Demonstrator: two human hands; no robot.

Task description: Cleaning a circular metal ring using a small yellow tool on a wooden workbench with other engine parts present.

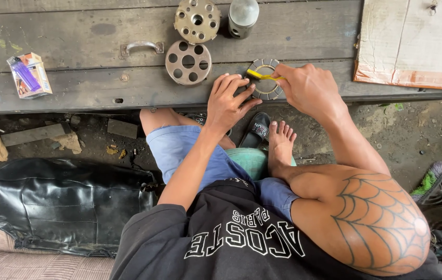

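A ring-shaped clutch plate [265, 95] with notched pads lies flat on the grey wooden bench [75, 88]. My left hand [227, 103] rests on the bench at the ring's left edge, fingers spread and touching it. My right hand [308, 88] is closed on a thin yellow tool [263, 77] whose tip lies across the top of the ring.
Two round perforated metal hubs [188, 62] [197, 20] and a piston [242, 17] sit further back on the bench. A small carton with a purple lighter [29, 75] lies far left, cardboard [413, 46] at the right. A black seat [60, 205] lies on the ground left.
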